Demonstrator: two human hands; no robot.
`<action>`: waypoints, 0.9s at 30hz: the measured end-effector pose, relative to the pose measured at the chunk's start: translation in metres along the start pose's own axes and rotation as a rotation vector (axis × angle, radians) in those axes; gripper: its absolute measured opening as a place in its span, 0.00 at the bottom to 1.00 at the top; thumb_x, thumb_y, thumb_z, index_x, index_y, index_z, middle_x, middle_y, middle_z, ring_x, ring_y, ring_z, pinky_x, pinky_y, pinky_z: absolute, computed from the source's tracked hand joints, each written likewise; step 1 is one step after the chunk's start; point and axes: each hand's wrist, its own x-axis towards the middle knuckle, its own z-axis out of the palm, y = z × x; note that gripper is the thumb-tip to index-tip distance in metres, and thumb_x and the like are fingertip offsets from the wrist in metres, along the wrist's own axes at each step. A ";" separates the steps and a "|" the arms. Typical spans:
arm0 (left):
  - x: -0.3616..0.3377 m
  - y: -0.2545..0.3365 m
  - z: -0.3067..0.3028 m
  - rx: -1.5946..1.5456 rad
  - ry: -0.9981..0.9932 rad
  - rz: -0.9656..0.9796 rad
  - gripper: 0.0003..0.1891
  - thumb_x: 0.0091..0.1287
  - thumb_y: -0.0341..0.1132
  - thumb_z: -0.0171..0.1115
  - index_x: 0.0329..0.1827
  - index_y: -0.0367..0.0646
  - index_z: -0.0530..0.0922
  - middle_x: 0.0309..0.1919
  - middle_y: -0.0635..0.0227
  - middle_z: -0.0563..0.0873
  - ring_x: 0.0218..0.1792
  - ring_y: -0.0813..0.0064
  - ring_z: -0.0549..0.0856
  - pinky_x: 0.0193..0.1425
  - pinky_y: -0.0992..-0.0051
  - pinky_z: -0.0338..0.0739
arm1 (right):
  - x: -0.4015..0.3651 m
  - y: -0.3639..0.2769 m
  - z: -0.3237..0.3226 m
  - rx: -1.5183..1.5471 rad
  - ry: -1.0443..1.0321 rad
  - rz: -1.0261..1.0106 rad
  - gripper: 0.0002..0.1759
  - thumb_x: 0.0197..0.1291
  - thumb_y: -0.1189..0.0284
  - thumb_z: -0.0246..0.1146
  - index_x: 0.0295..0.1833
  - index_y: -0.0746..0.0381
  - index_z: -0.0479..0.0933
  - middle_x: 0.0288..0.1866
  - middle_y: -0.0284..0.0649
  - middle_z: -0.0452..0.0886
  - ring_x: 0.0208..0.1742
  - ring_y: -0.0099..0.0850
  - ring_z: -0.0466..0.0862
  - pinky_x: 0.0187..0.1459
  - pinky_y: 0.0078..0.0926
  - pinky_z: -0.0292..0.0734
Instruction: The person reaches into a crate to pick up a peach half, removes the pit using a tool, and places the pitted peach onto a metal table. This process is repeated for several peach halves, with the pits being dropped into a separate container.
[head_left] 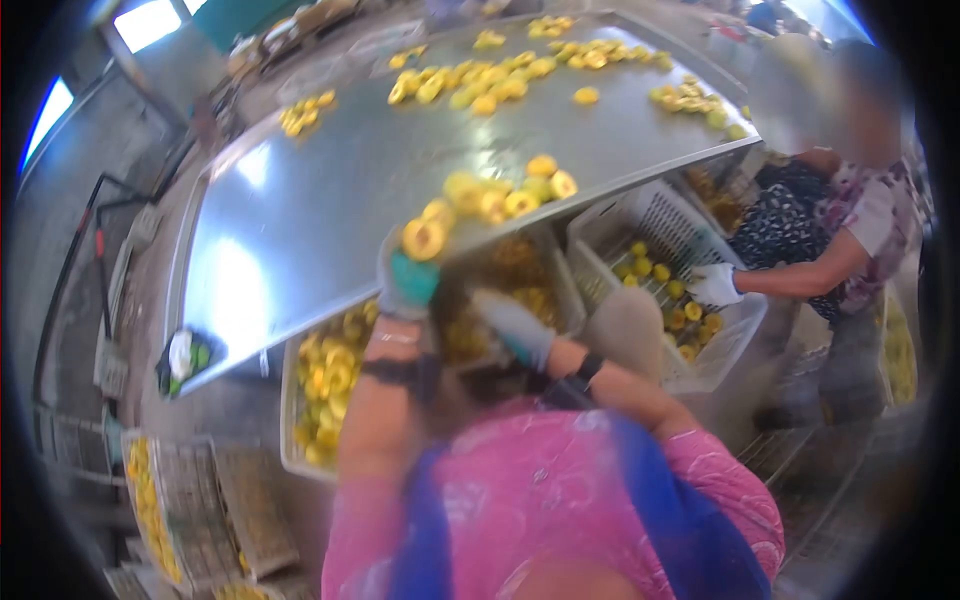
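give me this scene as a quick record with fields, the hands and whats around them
setting: metal table scattered with yellow fruit pieces, crates below its near edge
left hand: gloved, at the table's near edge, touching a fruit ring; grip unclear
right hand: gloved, blurred, lowered over the middle crate
near pile: yellow pieces just beyond the ring
left crate: full of yellow pieces
co-worker's hand: white glove, inside the white basket with yellow pieces
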 end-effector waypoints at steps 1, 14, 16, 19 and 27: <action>-0.010 0.001 0.019 -0.264 0.075 -0.114 0.23 0.79 0.49 0.49 0.63 0.38 0.76 0.57 0.55 0.85 0.57 0.53 0.84 0.65 0.48 0.80 | 0.003 0.002 -0.002 -0.011 -0.047 -0.068 0.17 0.76 0.52 0.55 0.48 0.55 0.72 0.26 0.31 0.73 0.18 0.22 0.73 0.15 0.24 0.67; -0.078 -0.031 0.083 0.748 0.018 0.377 0.15 0.78 0.40 0.56 0.56 0.37 0.76 0.45 0.62 0.85 0.45 0.70 0.85 0.51 0.72 0.81 | -0.017 -0.031 0.023 -0.266 0.000 -0.183 0.15 0.77 0.55 0.52 0.51 0.56 0.71 0.26 0.31 0.73 0.16 0.21 0.71 0.14 0.22 0.67; -0.075 -0.034 0.078 0.565 0.053 0.273 0.15 0.78 0.40 0.57 0.55 0.36 0.77 0.44 0.63 0.85 0.45 0.71 0.84 0.50 0.73 0.80 | -0.017 -0.031 0.024 -0.275 -0.007 -0.179 0.16 0.77 0.55 0.52 0.54 0.56 0.72 0.26 0.31 0.73 0.16 0.21 0.71 0.14 0.22 0.67; -0.077 -0.037 0.078 0.383 0.094 0.210 0.14 0.78 0.40 0.55 0.54 0.36 0.77 0.44 0.62 0.84 0.46 0.71 0.83 0.52 0.72 0.79 | -0.020 -0.029 0.026 -0.312 -0.010 -0.209 0.19 0.77 0.55 0.52 0.60 0.57 0.72 0.27 0.31 0.73 0.16 0.20 0.71 0.14 0.22 0.66; -0.085 -0.039 0.094 0.342 0.187 0.298 0.16 0.81 0.43 0.50 0.50 0.37 0.78 0.41 0.63 0.83 0.41 0.74 0.81 0.50 0.75 0.78 | -0.008 -0.013 0.027 -0.643 0.082 -0.400 0.23 0.78 0.56 0.51 0.65 0.63 0.70 0.34 0.38 0.80 0.26 0.27 0.79 0.28 0.26 0.75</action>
